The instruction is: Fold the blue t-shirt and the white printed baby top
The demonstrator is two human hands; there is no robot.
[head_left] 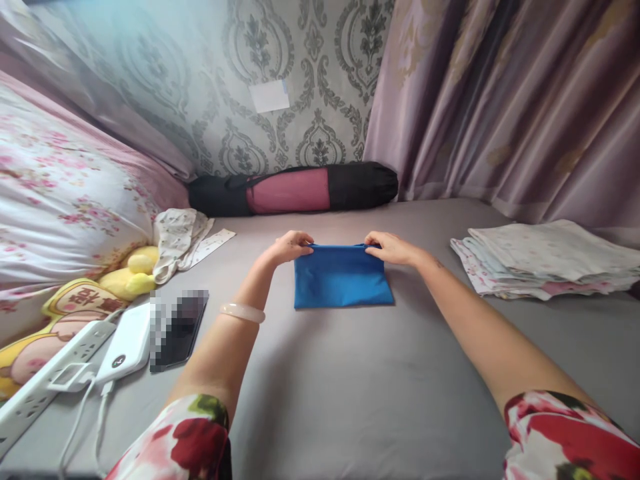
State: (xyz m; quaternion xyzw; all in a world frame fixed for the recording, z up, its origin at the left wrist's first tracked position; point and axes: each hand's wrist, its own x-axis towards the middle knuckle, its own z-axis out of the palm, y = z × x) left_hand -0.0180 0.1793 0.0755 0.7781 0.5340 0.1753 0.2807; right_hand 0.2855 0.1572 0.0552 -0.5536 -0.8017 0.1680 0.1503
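A blue folded cloth (343,279) lies on the grey bed sheet (380,380) in the middle of the head view. At its far left corner my left hand (291,247) pinches the top edge between thumb and fingers. My right hand (392,248) grips the same edge at the far right corner. That far edge looks slightly raised, while the near edge rests flat on the sheet. A pale bangle (243,312) circles my left wrist.
At right lies a stack of folded cloths (545,260). A black and pink roll bag (293,190) lies along the wall. On the left are a phone (187,333), a white power bank (127,347), a power strip (55,383), cables and a yellow plush toy (80,300).
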